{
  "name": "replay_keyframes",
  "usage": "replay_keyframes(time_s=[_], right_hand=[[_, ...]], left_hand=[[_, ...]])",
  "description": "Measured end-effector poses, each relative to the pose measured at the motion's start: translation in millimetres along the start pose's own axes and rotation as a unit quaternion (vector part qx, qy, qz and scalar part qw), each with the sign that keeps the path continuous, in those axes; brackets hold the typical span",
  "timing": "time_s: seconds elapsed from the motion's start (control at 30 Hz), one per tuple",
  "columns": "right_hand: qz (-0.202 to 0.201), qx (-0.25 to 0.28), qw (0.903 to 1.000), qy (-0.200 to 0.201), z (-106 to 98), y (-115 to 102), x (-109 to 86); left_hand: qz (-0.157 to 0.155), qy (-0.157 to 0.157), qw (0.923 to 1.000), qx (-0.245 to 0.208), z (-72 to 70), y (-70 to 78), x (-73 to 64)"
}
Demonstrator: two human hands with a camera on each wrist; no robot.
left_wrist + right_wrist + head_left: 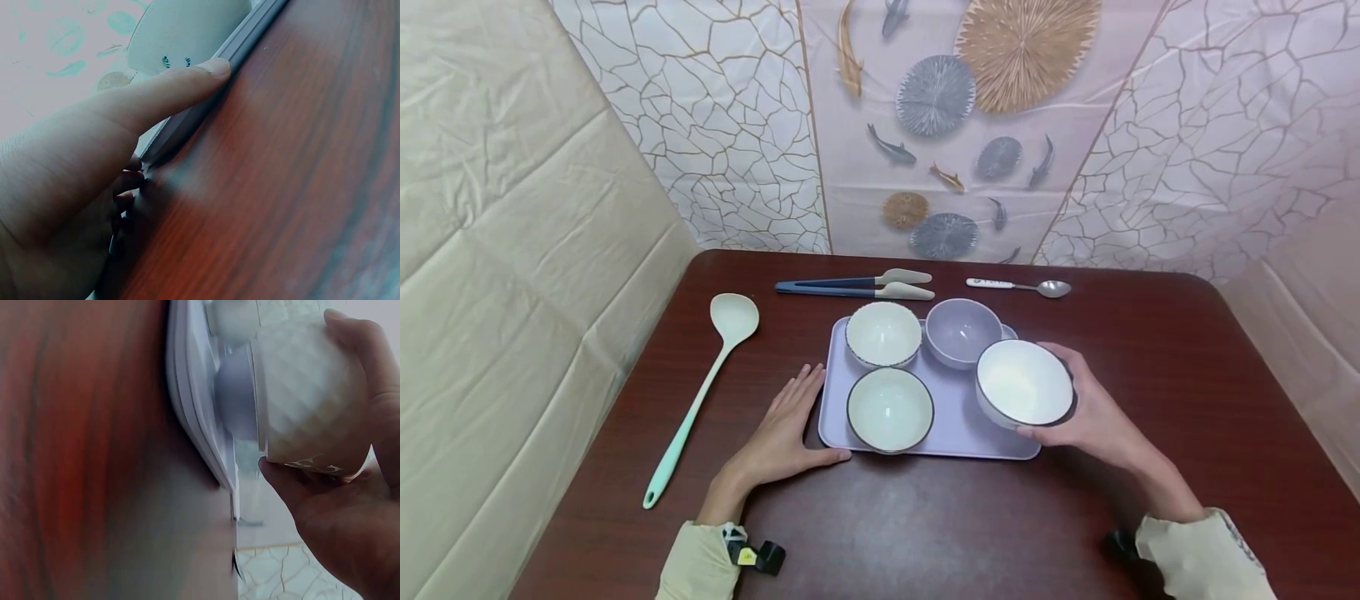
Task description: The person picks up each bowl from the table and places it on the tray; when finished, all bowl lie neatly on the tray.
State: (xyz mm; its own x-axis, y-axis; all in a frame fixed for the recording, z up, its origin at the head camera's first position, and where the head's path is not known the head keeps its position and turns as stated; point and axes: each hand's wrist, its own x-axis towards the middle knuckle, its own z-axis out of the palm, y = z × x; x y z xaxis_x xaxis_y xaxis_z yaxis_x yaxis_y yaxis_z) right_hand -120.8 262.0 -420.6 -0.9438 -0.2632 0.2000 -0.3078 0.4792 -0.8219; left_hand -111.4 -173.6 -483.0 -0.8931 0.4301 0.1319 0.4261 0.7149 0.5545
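My right hand [1093,412] grips a white bowl [1025,383] with a dark rim by its right side. In the right wrist view this bowl [312,394] has a diamond-textured outside and is held above the lilac tray [187,381]. My left hand [786,433] rests at the left front corner of the tray [973,446], fingers straight along its left edge, thumb [215,67] touching its front edge. On the tray stand a dark-rimmed white bowl [891,410] in front, another white bowl [883,333] behind it, and a purple bowl [962,332] at the back right.
A pale ladle-like spoon [703,392] with a mint handle lies left of the tray. Behind the tray are blue-handled tongs [842,287] and a small metal spoon [1037,287]. Part of a small lilac item [1009,332] shows beside the purple bowl.
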Motion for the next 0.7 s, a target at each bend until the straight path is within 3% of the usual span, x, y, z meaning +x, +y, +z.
replay_keyframes(time_s=[0.23,0.33,0.57,0.7], right_hand=[[0.009,0.021,0.9990,-0.040,18.9,-7.3,-5.4],[0.014,0.014,0.9984,-0.053,26.4,-11.4,-5.3],[0.006,0.014,0.9979,-0.062,33.0,-43.7,-6.3],[0.014,0.025,0.9974,-0.066,33.3,-48.1,-5.9]], left_hand=[[0.011,0.017,0.9998,-0.002,1.1,1.0,-0.1],[0.009,0.013,0.9999,-0.001,0.8,0.9,-0.1],[-0.005,-0.002,1.0000,0.003,0.2,1.0,0.2],[-0.005,-0.002,1.0000,0.004,-0.4,1.5,0.3]])
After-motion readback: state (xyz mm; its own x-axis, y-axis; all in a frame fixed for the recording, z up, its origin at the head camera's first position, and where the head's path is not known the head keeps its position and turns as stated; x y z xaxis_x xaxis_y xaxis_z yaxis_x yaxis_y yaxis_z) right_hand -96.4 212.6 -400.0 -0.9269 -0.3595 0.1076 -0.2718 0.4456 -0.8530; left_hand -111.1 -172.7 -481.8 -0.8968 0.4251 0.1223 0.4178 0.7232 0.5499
